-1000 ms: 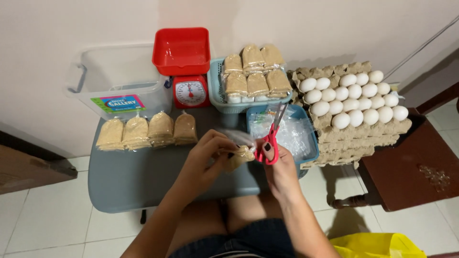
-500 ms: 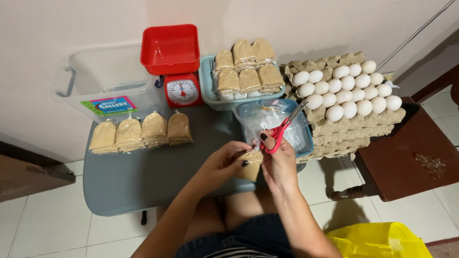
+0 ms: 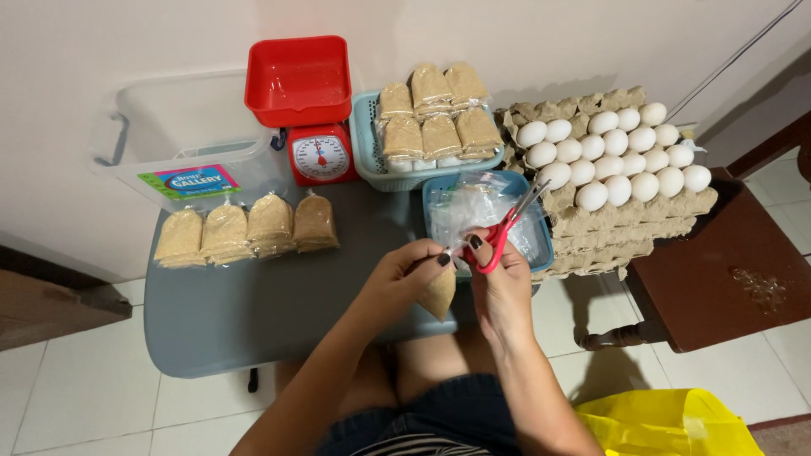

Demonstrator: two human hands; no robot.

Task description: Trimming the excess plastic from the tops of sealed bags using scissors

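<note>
Two hands meet over the table edge: the left hand [image 3: 405,274] pinches the top of a small brown packet [image 3: 440,294] hanging beneath its fingers, while the right hand [image 3: 503,283], just beside it, grips red-handled scissors [image 3: 500,236] pointing away toward a blue basket [image 3: 541,253].

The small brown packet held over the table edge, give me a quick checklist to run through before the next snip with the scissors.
1. Left hand pinches the small brown packet by its top: ok.
2. Right hand grips the red scissors: ok.
3. Blades point away from the body, over the blue basket: ok.
4. Left fingertips out of the blades' path: cannot tell.
5. Egg trays apart from the scissor tips: ok.
</note>
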